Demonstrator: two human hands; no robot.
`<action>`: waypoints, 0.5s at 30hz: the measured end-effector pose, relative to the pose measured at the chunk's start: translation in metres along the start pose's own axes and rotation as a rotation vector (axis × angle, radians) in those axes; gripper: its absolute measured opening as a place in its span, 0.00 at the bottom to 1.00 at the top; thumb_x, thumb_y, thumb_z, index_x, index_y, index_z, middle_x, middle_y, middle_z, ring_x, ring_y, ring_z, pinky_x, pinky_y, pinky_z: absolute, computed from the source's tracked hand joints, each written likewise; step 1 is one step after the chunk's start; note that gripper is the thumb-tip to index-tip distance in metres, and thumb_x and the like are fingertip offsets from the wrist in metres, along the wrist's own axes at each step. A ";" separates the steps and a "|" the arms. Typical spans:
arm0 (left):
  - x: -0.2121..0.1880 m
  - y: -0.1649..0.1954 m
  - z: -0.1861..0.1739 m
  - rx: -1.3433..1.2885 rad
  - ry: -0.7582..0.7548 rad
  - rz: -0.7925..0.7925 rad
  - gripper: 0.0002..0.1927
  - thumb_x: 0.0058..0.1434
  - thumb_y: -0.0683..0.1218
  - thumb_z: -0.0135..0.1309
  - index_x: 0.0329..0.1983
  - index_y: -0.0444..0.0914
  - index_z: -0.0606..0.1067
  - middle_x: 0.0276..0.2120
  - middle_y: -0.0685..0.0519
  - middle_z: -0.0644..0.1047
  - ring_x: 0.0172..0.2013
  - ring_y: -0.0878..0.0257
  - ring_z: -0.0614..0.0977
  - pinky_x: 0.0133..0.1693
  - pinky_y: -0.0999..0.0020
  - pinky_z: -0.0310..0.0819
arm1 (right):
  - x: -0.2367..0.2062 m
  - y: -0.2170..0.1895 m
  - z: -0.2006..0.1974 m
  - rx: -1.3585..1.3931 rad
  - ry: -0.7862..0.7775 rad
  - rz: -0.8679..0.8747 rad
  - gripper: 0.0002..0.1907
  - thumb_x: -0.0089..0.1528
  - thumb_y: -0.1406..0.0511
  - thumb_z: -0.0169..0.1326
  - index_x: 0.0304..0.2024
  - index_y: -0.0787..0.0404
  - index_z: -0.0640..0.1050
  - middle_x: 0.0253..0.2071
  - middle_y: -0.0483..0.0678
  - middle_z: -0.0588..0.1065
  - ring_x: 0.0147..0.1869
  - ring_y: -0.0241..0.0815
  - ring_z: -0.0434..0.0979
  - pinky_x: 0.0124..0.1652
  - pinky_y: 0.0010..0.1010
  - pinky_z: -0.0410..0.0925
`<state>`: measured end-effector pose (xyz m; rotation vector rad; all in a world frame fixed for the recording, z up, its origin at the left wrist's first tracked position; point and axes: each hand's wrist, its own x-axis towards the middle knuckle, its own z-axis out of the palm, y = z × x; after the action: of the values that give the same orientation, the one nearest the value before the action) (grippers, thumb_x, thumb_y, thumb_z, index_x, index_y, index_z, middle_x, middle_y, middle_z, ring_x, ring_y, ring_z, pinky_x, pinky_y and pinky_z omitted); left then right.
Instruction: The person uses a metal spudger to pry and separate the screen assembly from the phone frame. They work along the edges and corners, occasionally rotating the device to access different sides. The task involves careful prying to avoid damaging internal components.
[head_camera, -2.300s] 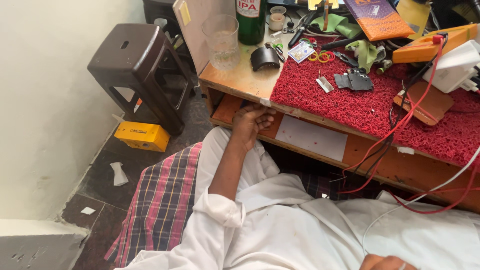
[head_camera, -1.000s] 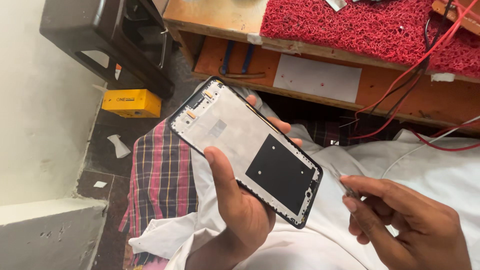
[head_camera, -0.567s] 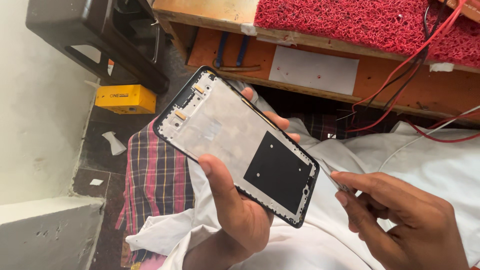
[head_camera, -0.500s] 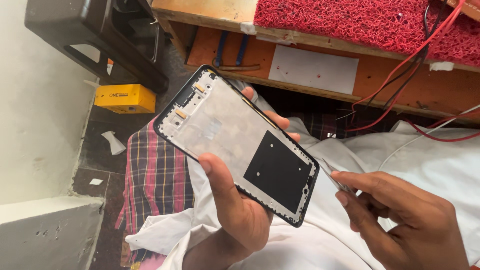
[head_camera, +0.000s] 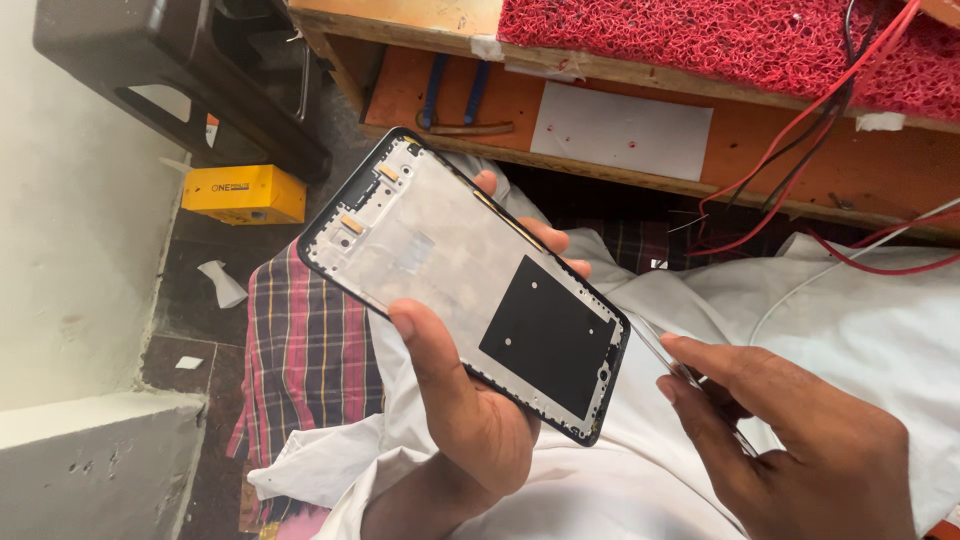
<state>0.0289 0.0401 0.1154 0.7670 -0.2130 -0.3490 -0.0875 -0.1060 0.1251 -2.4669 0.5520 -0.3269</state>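
Hands over a lap in white cloth. The left hand (head_camera: 470, 420) rises from below, palm up, cradling a phone frame (head_camera: 465, 280) that lies tilted, its top end pointing up and left. The thumb presses over the near long edge while the fingertips (head_camera: 550, 238) curl around the far edge, so the fingers are clamped on the frame. The frame's inner face shows pale metal with a black square patch toward its lower end. The right hand (head_camera: 790, 420) comes in from the lower right, fingers drawn together and pinched on a thin metal tool (head_camera: 668, 355) whose tip sits just beside the frame's lower corner. Behind are a red mat (head_camera: 720, 45) on a wooden bench, red wires (head_camera: 800, 130), a yellow box (head_camera: 245, 193) on the floor and checked cloth (head_camera: 315, 350).
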 end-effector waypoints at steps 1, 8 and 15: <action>0.000 -0.001 0.000 -0.003 0.002 0.001 0.48 0.73 0.71 0.37 0.80 0.30 0.53 0.54 0.40 0.73 0.53 0.56 0.79 0.55 0.62 0.78 | 0.001 0.000 0.000 0.003 0.004 -0.009 0.16 0.54 0.66 0.67 0.46 0.57 0.84 0.36 0.46 0.83 0.33 0.32 0.84 0.34 0.24 0.74; -0.002 -0.008 0.000 0.052 0.014 0.042 0.49 0.72 0.73 0.38 0.79 0.30 0.53 0.52 0.40 0.73 0.52 0.57 0.79 0.55 0.62 0.77 | 0.001 -0.001 0.001 -0.001 0.029 -0.079 0.13 0.55 0.69 0.65 0.43 0.59 0.84 0.37 0.47 0.83 0.38 0.36 0.85 0.37 0.26 0.75; -0.005 -0.012 0.002 0.054 0.010 0.035 0.50 0.71 0.73 0.38 0.79 0.31 0.52 0.53 0.40 0.73 0.53 0.57 0.78 0.56 0.62 0.77 | 0.000 0.004 0.004 0.009 0.039 -0.092 0.13 0.55 0.69 0.65 0.43 0.59 0.84 0.38 0.47 0.83 0.39 0.37 0.85 0.38 0.25 0.75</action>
<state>0.0210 0.0326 0.1075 0.8171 -0.2268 -0.3077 -0.0875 -0.1074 0.1197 -2.4868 0.4521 -0.4137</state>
